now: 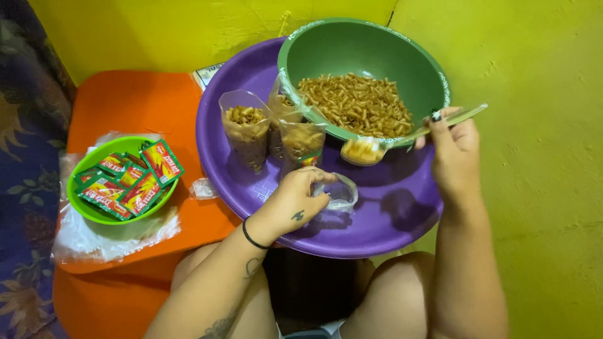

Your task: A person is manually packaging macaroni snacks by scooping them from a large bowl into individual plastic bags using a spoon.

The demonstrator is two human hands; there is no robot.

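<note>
My left hand (295,202) pinches a small clear plastic bag (339,194) open over the large purple tray (389,220) on my lap. My right hand (453,150) grips a clear plastic spoon (370,149) by its handle; the spoon's bowl carries a scoop of brown fried snack sticks and hovers just above the bag. Behind it a dark green bowl (352,47) tilts on the tray, half full of the same snack sticks (358,103). Three filled clear bags (248,129) stand upright against the bowl's left side.
A lime green bowl (94,213) of several red and green sauce sachets (135,182) sits on clear plastic sheets on an orange stool (138,100) to my left. Yellow walls close in behind and to the right. Patterned blue fabric lies at far left.
</note>
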